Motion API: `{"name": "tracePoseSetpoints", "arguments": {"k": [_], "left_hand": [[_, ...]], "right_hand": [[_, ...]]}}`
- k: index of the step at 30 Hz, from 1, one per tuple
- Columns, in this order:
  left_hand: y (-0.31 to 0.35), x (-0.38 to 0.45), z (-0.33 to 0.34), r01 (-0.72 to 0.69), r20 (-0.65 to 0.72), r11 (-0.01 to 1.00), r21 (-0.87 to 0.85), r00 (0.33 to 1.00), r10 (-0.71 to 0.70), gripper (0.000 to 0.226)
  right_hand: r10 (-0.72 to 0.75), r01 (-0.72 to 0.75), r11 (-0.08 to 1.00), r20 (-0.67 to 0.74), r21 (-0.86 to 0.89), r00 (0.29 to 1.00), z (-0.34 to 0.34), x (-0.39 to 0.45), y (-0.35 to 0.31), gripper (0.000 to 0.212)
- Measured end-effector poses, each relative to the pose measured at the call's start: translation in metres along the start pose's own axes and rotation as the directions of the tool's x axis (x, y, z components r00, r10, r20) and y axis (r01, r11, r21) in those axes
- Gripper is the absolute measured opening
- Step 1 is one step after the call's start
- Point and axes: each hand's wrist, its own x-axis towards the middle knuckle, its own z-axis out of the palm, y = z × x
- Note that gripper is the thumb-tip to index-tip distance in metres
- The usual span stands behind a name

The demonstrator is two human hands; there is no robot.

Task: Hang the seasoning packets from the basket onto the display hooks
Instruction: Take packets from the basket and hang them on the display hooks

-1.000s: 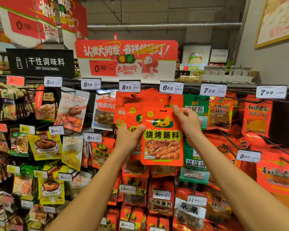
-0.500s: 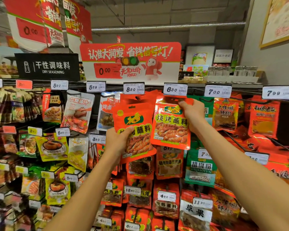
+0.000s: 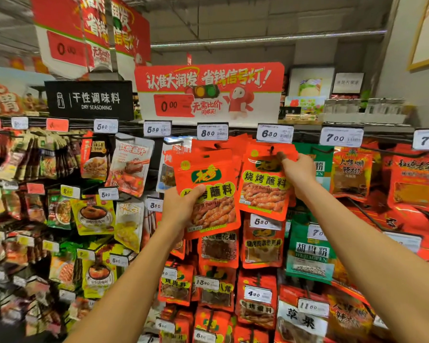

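My left hand (image 3: 181, 206) grips a stack of orange-red seasoning packets (image 3: 208, 194) by their left side, thumb across the front one. My right hand (image 3: 299, 173) pinches the top right corner of a single matching packet (image 3: 264, 186). That packet's top hole sits at the display hook (image 3: 272, 149) under the 6.30 price tag (image 3: 274, 133). More orange packets hang behind it on the same hook. The basket is out of view.
Rows of hooks with hanging seasoning packets fill the wall, each tipped with a price tag. Green packets (image 3: 310, 251) hang to the right, yellow ones (image 3: 94, 214) to the left. A red promotional sign (image 3: 208, 92) and a black Dry Seasoning sign (image 3: 89, 100) sit above.
My right hand took one packet off the stack and carried it up and right to the hook under the 6.30 tag. My left hand kept the other packets and rose slightly.
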Motion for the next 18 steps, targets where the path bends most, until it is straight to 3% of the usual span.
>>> {"name": "tracePoseSetpoints", "arguments": {"k": [5, 10, 14, 18], "left_hand": [[-0.001, 0.008, 0.036, 0.028, 0.068, 0.998, 0.052, 0.997, -0.032, 0.051], [0.002, 0.018, 0.092, 0.038, 0.205, 0.991, 0.131, 0.977, -0.065, 0.059], [0.005, 0.032, 0.127, 0.064, 0.259, 0.996, 0.057, 0.963, -0.076, 0.027], [0.005, 0.045, 0.139, 0.103, 0.264, 0.994, 0.030, 0.958, -0.108, 0.023]], "right_hand": [[-0.113, 0.111, 0.994, -0.112, -0.021, 0.987, -0.019, -0.017, 0.010, 0.029], [-0.191, 0.193, 0.981, -0.054, 0.030, 0.980, -0.033, -0.023, 0.008, 0.024], [-0.151, 0.149, 0.988, 0.040, 0.043, 0.988, -0.035, -0.021, 0.004, 0.038], [-0.102, 0.098, 0.991, 0.038, 0.095, 0.994, -0.026, -0.018, 0.005, 0.048]]}}
